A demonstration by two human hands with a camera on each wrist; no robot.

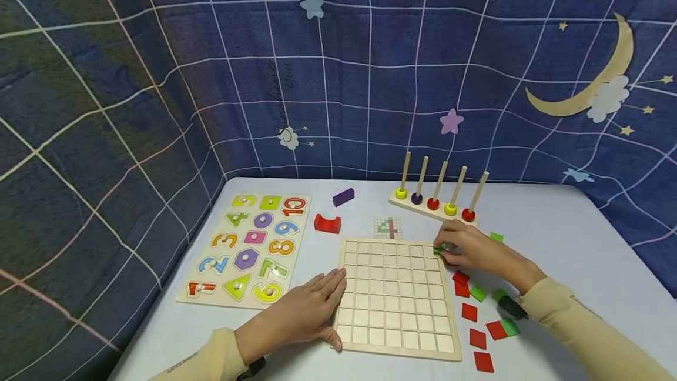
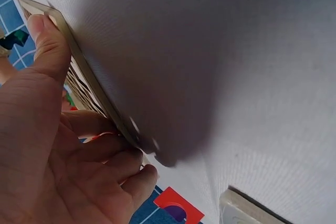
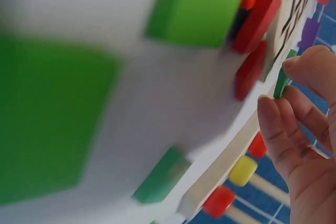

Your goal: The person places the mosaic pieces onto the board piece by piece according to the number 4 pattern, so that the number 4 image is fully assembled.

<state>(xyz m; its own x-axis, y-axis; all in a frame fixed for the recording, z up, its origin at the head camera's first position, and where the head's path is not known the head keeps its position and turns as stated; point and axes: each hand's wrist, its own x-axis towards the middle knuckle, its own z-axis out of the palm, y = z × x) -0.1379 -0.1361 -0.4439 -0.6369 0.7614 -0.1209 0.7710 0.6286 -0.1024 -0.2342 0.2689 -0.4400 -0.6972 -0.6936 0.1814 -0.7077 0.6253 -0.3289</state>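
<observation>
Meanwhile, at a white table [image 1: 571,234], the right hand [image 1: 476,251] pinches a green tile [image 1: 439,247] between thumb and fingertips at the top right corner of a wooden grid board [image 1: 396,298]. The left hand [image 1: 304,313] lies flat, fingers straight, on the board's left edge, thumb hooked at its near corner. Red and green tiles [image 1: 476,310] lie scattered just right of the board; a peg rack [image 1: 436,204] stands behind.

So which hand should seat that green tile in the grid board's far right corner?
Right. The right hand already pinches the green tile at that corner of the grid board, while the left hand lies flat on its near left edge, probably steadying it.
</observation>
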